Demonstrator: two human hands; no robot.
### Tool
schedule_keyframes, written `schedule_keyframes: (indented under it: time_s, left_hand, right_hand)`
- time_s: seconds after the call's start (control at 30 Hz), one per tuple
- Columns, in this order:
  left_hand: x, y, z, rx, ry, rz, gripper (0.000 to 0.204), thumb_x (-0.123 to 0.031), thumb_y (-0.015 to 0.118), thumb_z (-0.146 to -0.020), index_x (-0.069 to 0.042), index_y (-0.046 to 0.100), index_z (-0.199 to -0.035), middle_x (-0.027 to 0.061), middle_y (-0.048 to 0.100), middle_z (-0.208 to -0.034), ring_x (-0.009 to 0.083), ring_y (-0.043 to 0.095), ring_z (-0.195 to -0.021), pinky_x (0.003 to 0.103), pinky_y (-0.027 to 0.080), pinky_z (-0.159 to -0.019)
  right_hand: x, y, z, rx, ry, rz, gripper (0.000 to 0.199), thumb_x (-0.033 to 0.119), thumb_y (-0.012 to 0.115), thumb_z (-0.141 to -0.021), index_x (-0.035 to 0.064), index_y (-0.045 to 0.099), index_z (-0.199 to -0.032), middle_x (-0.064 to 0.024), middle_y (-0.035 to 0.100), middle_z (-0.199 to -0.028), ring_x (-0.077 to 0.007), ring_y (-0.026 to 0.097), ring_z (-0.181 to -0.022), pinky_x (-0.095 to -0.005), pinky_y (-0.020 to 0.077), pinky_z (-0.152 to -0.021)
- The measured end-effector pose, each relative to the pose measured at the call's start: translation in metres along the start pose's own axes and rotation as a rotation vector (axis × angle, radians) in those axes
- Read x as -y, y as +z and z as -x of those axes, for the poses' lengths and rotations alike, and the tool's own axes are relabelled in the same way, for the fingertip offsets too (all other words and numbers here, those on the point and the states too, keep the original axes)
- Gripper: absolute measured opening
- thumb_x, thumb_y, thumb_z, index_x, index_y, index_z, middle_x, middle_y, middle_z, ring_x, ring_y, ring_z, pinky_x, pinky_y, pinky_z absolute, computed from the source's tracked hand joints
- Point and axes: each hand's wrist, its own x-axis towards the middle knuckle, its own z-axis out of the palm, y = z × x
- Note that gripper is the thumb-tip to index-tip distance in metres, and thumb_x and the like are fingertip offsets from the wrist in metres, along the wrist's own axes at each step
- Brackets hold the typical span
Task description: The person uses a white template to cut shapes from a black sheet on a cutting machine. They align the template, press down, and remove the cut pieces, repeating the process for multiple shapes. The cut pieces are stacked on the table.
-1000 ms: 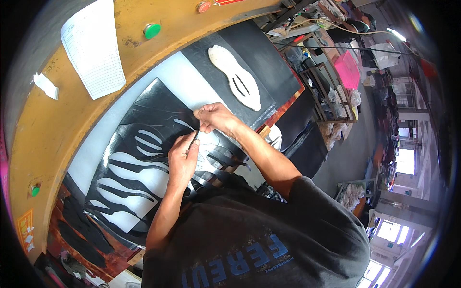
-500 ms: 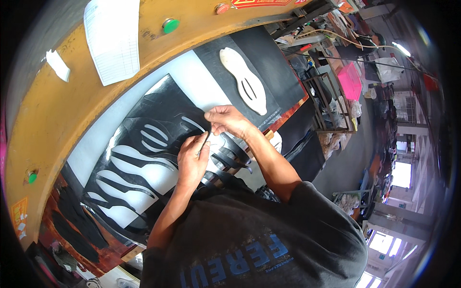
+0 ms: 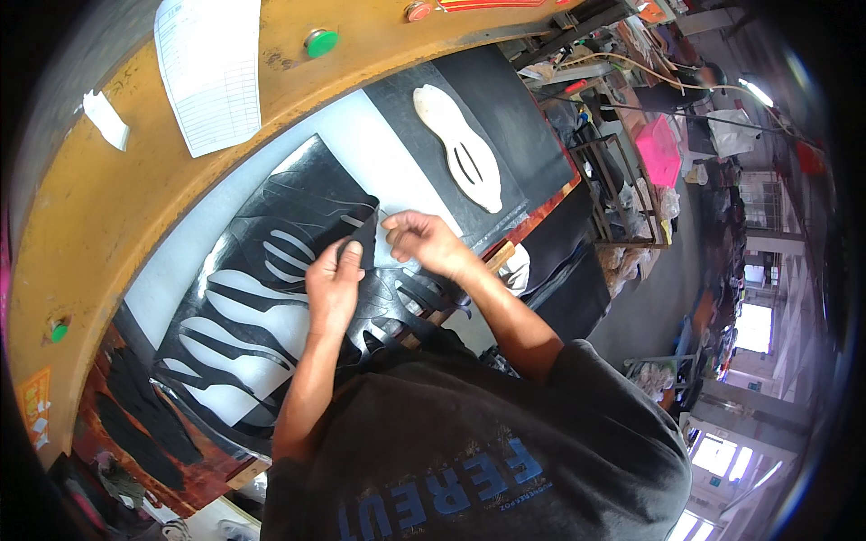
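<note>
A glossy black sheet (image 3: 289, 203) with several long curved cut-outs lies over a white board (image 3: 361, 135). My left hand (image 3: 334, 284) is closed on the sheet, thumb on top, and a flap of it (image 3: 368, 236) stands folded up beside the fingers. Just right of that flap is my right hand (image 3: 426, 243), its fingers curled in; whatever they pinch, if anything, is too small to make out. Beyond the hands, a cream sole-shaped template (image 3: 458, 149) with slots rests on a dark sheet.
A yellow machine beam (image 3: 108, 216) with green buttons (image 3: 321, 42) and a hanging paper form (image 3: 209, 77) arches over the far side. Black strips (image 3: 144, 433) lie at the lower left. At the right stand a metal rack (image 3: 622, 194) and a pink bin (image 3: 658, 151).
My left hand has moved slightly left, drawing the sheet's edge up into a folded flap. My right hand has come away from the left, and a gap now shows between them.
</note>
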Motion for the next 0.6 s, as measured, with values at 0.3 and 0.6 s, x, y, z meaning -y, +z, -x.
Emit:
schedule_keyframes:
  time_s: [0.3,0.6]
  left_hand:
    - [-0.064,-0.087,-0.054,-0.249,0.168,-0.155,0.032,-0.028,0.064,-0.111,-0.001,0.076,-0.122,0.0034,0.074,-0.098,0.0078,0.065,-0.075,0.023,0.059,-0.061]
    - [-0.054,-0.086,-0.013,-0.031,0.044,0.416,0.027,-0.028,0.063,-0.112,-0.002,0.067,-0.118,0.016,0.077,-0.11,0.0249,0.08,-0.09,0.041,0.071,-0.077]
  right_hand:
    - [-0.047,0.034,0.018,-0.349,-0.749,0.672,0.012,0.013,0.075,-0.091,0.0094,0.079,-0.101,-0.0084,0.072,-0.09,-0.0314,0.072,-0.082,-0.043,0.0599,-0.074]
    - [-0.01,0.033,0.015,-0.154,-0.393,0.227,0.027,0.022,0.077,-0.098,0.0023,0.079,-0.116,-0.0125,0.078,-0.1,-0.0246,0.075,-0.086,-0.036,0.0598,-0.078]
